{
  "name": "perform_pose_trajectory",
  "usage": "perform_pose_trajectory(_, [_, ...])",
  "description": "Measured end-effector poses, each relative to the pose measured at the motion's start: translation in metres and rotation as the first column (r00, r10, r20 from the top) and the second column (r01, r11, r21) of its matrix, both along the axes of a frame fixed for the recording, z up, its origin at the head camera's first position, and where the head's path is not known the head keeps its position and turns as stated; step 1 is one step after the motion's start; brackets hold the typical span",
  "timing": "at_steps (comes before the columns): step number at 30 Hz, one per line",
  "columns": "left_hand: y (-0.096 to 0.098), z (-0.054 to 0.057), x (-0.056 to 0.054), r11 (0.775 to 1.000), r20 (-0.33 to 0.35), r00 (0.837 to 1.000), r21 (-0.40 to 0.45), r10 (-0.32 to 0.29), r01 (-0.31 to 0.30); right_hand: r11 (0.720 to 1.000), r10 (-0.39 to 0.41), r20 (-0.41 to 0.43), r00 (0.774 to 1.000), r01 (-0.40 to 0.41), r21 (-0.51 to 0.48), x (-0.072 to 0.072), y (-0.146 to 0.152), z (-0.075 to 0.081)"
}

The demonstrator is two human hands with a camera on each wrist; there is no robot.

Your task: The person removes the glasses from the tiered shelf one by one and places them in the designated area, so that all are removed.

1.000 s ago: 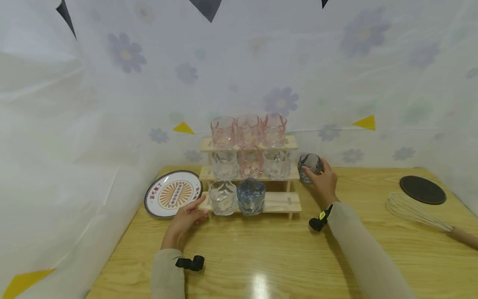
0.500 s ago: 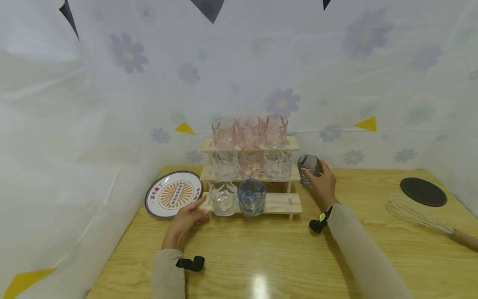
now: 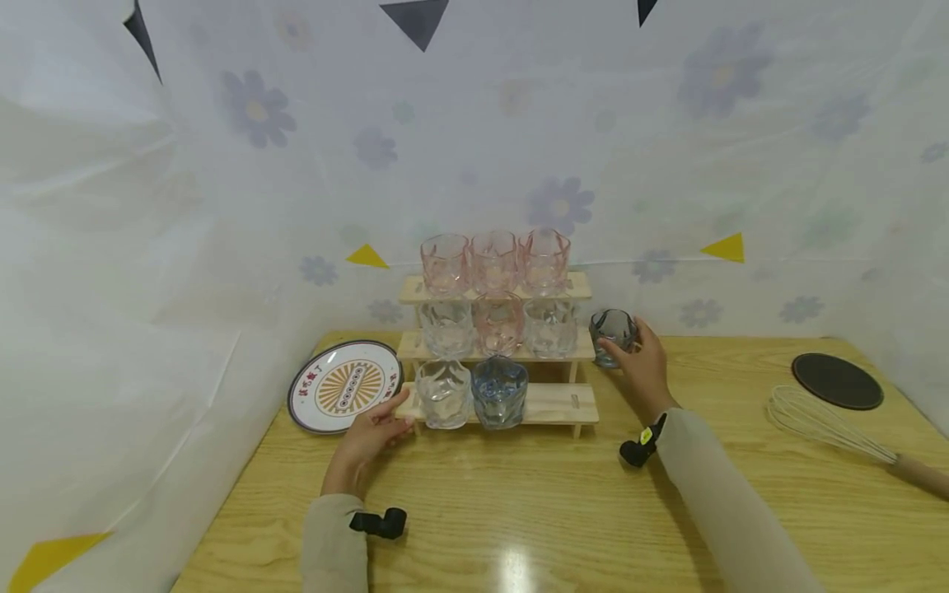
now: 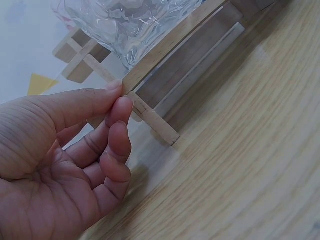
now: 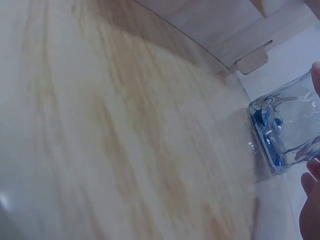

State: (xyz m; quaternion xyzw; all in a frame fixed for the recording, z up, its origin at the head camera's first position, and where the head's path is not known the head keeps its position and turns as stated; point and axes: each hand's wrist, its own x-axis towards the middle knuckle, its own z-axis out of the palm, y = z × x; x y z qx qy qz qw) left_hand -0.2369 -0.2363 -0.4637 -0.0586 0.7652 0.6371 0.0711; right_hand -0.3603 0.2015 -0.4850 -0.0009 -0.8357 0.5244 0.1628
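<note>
Here, a three-step wooden rack [image 3: 552, 403] of drinking glasses stands on a wood-grained tabletop [image 3: 474, 511], with a person's two bare hands on either side of it. At the rack's left end, the left hand [image 3: 368, 432] pinches the end of the lowest step between thumb and fingertips, the other fingers loosely bent. At the rack's right side, the right hand [image 3: 647, 366] holds a smoky blue-grey glass [image 3: 612, 339], thumb and fingers parted to the glass's width and curved round it. That glass is just beside the right end of the rack's middle step; whether its base touches the tabletop, I cannot tell.

On the rack's top step are three pink glasses [image 3: 494, 262], side by side. Its middle step carries a pink glass [image 3: 498, 325] between two clear glasses [image 3: 550, 329]. Its lowest step bears one clear glass [image 3: 443, 397] at the left and a blue glass [image 3: 500, 395] at the centre — the right-hand stretch is bare wood.

Left of the rack is a patterned plate [image 3: 344, 387]; well to its right are a whisk [image 3: 830, 424] and a dark round mat [image 3: 838, 380].
</note>
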Motion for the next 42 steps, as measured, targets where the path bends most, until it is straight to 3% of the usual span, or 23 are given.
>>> perform_pose_trajectory(9, [0.001, 0.000, 0.000, 0.999, 0.007, 1.000, 0.033, 0.000, 0.000, 0.991, -0.034, -0.139, 0.990, 0.052, 0.127, 0.014, 0.014, 0.011])
perform_pose_trajectory(16, [-0.002, -0.001, -0.001, 0.999, 0.012, 1.000, 0.038, -0.003, 0.002, 0.983, 0.038, -0.212, 0.977, 0.001, 0.181, 0.032, 0.021, 0.016])
perform_pose_trajectory(25, [-0.001, 0.001, 0.000, 0.999, 0.013, 1.000, 0.034, 0.003, -0.003, 0.966, 0.131, -0.318, 0.939, -0.048, 0.255, 0.064, 0.021, 0.021])
perform_pose_trajectory(37, [0.000, 0.001, -0.002, 1.000, 0.006, 1.000, 0.019, -0.014, 0.013, 0.947, 0.303, -0.396, 0.866, -0.230, 0.223, 0.103, -0.016, 0.031])
perform_pose_trajectory(42, [-0.002, 0.000, -0.001, 1.000, 0.010, 1.000, 0.010, -0.007, 0.007, 0.927, 0.373, -0.366, 0.853, -0.328, 0.179, 0.120, -0.049, 0.050])
